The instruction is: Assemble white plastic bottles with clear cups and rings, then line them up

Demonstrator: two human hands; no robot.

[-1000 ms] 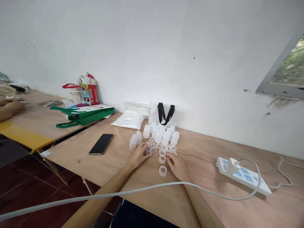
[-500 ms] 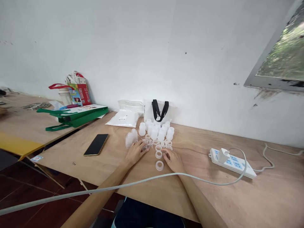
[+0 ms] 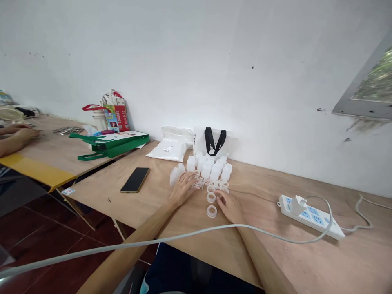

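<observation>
My left hand (image 3: 183, 188) lies low over a cluster of small clear plastic pieces (image 3: 199, 182), its fingers stretched out and touching or nearly touching them. Beside it stand stacked clear plastic domes (image 3: 175, 175). My right hand (image 3: 229, 206) rests on the table with loosely bent fingers, close to a translucent ring (image 3: 211, 197); I see nothing held in it. Nearer to me lies another ring (image 3: 211, 211), flat on the wood. Behind the hands, several frosted white plastic bottle-shaped pieces (image 3: 214, 171) stand grouped together.
A white cable (image 3: 183, 236) crosses in front of my forearms from a power strip (image 3: 312, 216) at right. A phone (image 3: 135, 179) lies left. A white pouch (image 3: 168, 149) and black-handled bag (image 3: 200, 141) stand by the wall. Another person's hand (image 3: 26, 134) is far left.
The view has turned left, so everything sits farther right and another person's hands have appeared at the left. My left hand has shifted slightly forward over the clear pieces. My right hand stays beside the rings.
</observation>
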